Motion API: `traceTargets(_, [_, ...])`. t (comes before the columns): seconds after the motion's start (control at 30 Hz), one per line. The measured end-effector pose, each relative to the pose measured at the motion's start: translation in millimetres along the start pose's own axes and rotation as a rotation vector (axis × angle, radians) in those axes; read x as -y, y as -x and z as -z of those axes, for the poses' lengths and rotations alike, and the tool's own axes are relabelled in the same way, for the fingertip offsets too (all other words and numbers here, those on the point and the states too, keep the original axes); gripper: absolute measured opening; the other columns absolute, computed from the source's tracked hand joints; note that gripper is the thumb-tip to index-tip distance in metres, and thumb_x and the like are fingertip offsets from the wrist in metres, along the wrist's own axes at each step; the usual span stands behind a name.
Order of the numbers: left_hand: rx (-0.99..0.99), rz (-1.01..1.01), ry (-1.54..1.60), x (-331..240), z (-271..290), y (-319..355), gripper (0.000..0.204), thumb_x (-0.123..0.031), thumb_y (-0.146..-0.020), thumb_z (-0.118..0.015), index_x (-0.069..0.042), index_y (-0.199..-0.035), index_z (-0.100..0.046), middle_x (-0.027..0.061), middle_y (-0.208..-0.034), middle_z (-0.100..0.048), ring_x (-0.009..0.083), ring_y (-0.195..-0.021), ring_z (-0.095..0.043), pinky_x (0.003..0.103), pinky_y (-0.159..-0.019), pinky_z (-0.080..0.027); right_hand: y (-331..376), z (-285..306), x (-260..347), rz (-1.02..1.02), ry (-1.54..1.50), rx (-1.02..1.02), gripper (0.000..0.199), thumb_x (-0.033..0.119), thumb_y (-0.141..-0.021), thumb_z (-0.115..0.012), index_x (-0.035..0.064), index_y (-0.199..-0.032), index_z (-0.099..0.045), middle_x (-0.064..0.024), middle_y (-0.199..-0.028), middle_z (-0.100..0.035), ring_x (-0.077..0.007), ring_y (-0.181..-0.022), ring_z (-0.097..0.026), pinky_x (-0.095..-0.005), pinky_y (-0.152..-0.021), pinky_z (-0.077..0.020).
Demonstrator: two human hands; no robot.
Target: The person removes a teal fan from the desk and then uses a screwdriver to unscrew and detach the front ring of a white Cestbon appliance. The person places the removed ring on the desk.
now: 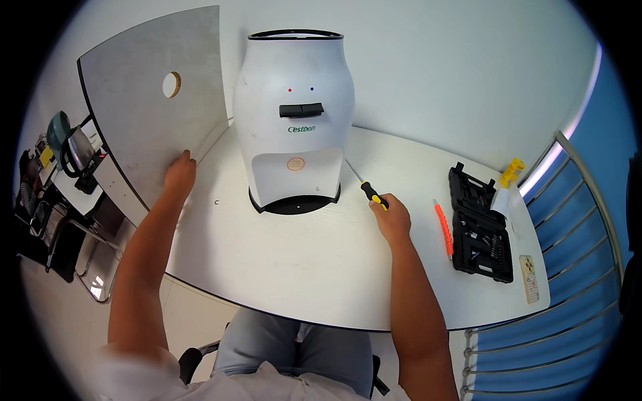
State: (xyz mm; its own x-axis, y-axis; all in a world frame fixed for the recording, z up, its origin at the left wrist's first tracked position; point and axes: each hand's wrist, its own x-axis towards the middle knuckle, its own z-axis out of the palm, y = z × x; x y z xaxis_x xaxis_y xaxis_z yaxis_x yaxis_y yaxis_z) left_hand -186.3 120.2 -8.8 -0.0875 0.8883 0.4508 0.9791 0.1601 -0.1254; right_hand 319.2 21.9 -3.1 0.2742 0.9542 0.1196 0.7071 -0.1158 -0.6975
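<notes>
Though screwdriver (372, 194) apart, case (459, 252) w/ prob. bits (495, 246)

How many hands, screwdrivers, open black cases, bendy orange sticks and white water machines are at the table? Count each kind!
Left hand and right hand: 2
Yellow-and-black screwdriver: 1
Open black case: 1
Orange stick: 1
White water machine: 1
Total: 6
</notes>
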Motion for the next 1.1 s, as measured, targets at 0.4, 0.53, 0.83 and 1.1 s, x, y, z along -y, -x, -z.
traceTargets(0.4, [-0.040,-0.263,-0.162,-18,30,35,0.019,-0.013,-0.082,-0.055,-0.003,-0.098,-0.060,0.0105,-0.112,-0.052,0.0300,-0.105,-0.054,0.039,-0.079,-0.051,3,3,2,0.000,0.005,-0.015,0.033,0.034,-0.082,-0.062,0.0076,-0.101,-0.063,-0.0064,-0.086,-0.064,-0.0236,-0.082,-0.061,-0.0357,-0.073,-0.0454])
traceTargets(0.53, [-0.275,-0.278,-0.031,-24,33,28,0.029,-0.018,-0.083,-0.058,-0.004,-0.108,-0.059,0.0101,-0.117,-0.054,0.0310,-0.107,-0.052,0.043,-0.090,-0.044,1,2,-2,-0.030,-0.033,-0.010,0.033,0.034,-0.082,-0.062,0.0070,-0.101,-0.063,-0.0068,-0.085,-0.064,-0.0234,-0.080,-0.061,-0.0358,-0.072,-0.0454])
traceTargets(0.83, [-0.133,0.538,1.823,-138,30,5,0.070,-0.064,-0.092,-0.036,-0.012,-0.138,-0.043,0.0075,-0.137,-0.047,0.0242,-0.125,-0.043,0.044,-0.101,-0.032,-3,-2,-8,-0.052,-0.169,-0.107,0.035,0.035,-0.082,-0.062,0.0060,-0.102,-0.062,-0.0063,-0.084,-0.064,-0.0215,-0.078,-0.061,-0.0355,-0.071,-0.0454])
traceTargets(1.1, [-0.109,0.027,1.971,-181,37,41,0.077,-0.065,-0.093,-0.026,-0.007,-0.145,-0.025,0.0104,-0.140,-0.040,0.0224,-0.132,-0.036,0.035,-0.108,-0.028,-2,-3,-7,-0.092,-0.207,-0.089,0.033,0.033,-0.083,-0.062,0.0060,-0.102,-0.062,-0.0052,-0.083,-0.063,-0.0189,-0.075,-0.059,-0.0340,-0.069,-0.0451])
